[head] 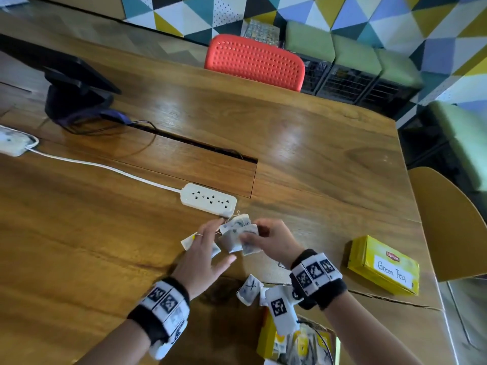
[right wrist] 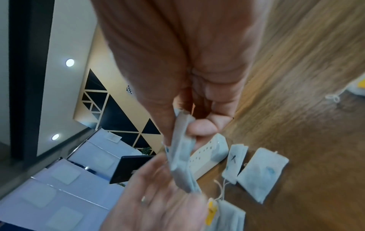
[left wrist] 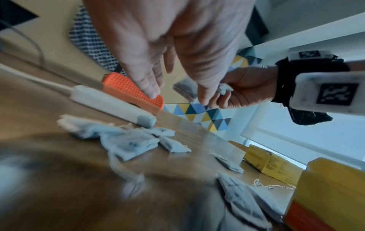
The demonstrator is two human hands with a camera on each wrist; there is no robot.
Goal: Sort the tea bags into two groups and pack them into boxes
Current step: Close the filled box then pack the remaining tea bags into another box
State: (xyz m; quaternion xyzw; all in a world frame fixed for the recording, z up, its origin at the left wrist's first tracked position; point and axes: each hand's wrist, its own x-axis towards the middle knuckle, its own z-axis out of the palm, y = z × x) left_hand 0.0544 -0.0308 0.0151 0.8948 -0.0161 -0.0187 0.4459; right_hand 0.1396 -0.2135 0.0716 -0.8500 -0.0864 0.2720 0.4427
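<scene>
Both hands meet over the middle of the wooden desk [head: 303, 143], just in front of the white power strip [head: 208, 198]. The right hand [head: 271, 242] has its grip closed on a small stack of tea bags [right wrist: 182, 157], thumb on one side and fingers on the other, edge-on in the right wrist view. The left hand [head: 204, 255] is released, fingers straight and spread, palm down above the loose tea bags [head: 234, 234] that lie on the desk between the two hands; whether its fingertips touch them is hard to tell through the blur. One tea bag with a yellow tag [head: 189, 240] peeks out at the left of that hand. Nearer the person, a tea bag marked with an X [head: 249, 288] lies alone by the near edge. At the right edge of the desk sits a closed yellow box labelled "Green Tea" [head: 383, 264]. At the near edge, an open yellow box [head: 266, 338] already holds some bags. Further back stand a black monitor base [head: 76, 101] on the left and an orange chair [head: 254, 61] behind the far edge.
</scene>
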